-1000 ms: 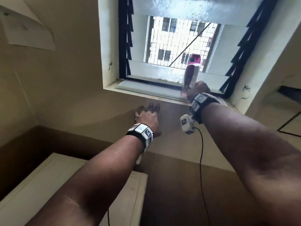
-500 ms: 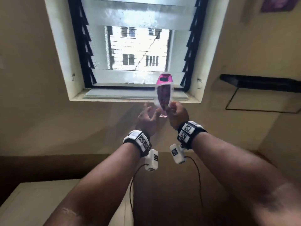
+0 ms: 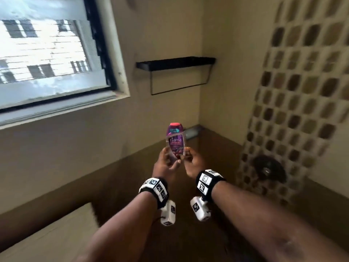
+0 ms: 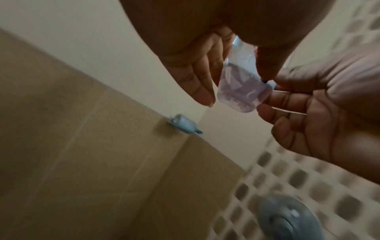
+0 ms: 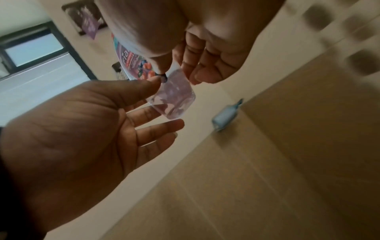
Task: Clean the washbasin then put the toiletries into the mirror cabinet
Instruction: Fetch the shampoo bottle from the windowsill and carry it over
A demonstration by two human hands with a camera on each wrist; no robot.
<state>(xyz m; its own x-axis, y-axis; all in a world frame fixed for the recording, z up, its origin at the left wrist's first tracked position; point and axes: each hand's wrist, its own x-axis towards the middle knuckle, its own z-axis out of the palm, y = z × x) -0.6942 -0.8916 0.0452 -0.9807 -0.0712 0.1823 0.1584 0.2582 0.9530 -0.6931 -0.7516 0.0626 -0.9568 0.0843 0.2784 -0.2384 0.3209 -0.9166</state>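
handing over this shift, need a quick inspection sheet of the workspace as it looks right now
surface: no washbasin or cabinet in view; a pale flat top shows at lower left
job's things: purple bottle with pink cap, upright, held by its base in mid-air
clutter: nothing seen
grippers: left hand and right hand both pinch the bottle's lower end, thumb one side, fingers the other; each grip is at the fingertips only
cables: a thin dark lead by the left wrist camera, blurred
surroundings: window at upper left, black wall shelf, mosaic tile strip with a round dark fitting, small blue-grey object at the wall corner
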